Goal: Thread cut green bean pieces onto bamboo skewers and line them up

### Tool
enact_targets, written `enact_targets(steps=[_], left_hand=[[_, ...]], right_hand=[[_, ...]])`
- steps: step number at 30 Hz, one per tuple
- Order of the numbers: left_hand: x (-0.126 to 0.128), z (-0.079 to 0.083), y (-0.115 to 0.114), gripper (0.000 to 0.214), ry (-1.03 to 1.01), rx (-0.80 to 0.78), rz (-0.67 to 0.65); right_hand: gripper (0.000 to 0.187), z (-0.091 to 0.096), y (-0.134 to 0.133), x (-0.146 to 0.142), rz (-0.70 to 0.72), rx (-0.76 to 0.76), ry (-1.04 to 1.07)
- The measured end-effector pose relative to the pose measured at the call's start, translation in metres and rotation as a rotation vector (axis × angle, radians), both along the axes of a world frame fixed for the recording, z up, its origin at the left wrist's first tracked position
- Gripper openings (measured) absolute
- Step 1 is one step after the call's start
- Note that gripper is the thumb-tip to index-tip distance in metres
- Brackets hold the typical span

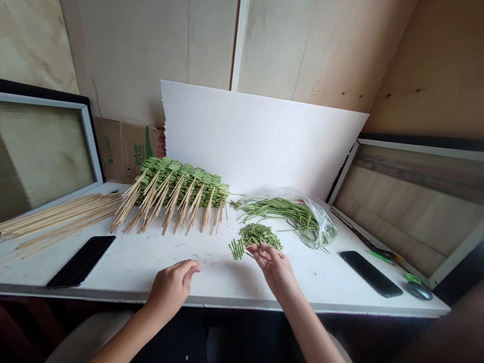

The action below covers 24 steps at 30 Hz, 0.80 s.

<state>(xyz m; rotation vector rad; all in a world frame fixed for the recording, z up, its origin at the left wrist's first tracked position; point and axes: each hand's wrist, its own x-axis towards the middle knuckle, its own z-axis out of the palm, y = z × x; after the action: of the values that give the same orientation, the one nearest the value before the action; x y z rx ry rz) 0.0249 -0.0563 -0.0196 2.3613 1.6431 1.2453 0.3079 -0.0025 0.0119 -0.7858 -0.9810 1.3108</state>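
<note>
My left hand is closed in a pinch on the near end of a thin bamboo skewer that lies low over the white table. A few short green bean pieces are threaded on its far end. My right hand is closed on a green bean piece at that end, just in front of a small heap of cut bean pieces.
A stack of finished bean skewers lies at the back. Bare skewers lie at the left, near a black phone. A plastic bag of long beans sits back right, a second phone further right. A white foam board leans behind.
</note>
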Motion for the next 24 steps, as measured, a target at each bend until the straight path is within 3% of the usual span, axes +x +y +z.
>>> enact_targets(steps=[24], left_hand=[[-0.0070,-0.0027,0.0029,0.025,-0.012,0.029,-0.014]], right_hand=[[0.041,0.0078,-0.0011,0.0069,-0.005,-0.032,0.007]])
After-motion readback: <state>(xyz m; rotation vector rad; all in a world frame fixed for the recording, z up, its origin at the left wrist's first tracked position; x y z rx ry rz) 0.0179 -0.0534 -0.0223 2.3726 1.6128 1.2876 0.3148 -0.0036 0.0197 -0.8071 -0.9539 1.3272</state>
